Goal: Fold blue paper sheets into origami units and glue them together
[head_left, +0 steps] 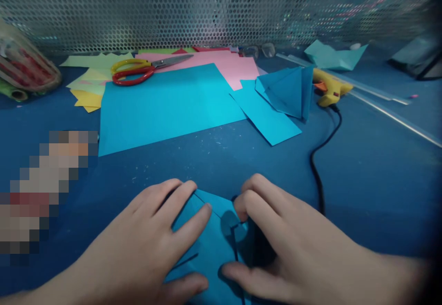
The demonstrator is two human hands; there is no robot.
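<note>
A folded blue paper piece (210,245) lies on the blue tabletop (362,180) close to me. My left hand (152,240) lies flat on its left side, fingers stretched over the fold. My right hand (286,245) presses on the paper's right side, fingers curled with the knuckles up and the thumb along the lower edge. Much of the paper is hidden under both hands.
Farther back lie a large blue sheet (165,104), a smaller blue sheet (267,118), a folded blue shape (286,88), pink paper (228,65), yellow-green papers (91,77) and red-yellow scissors (138,71). A yellow glue gun (329,88) with black cord (319,167) sits right. Perforated metal screen (207,5) behind.
</note>
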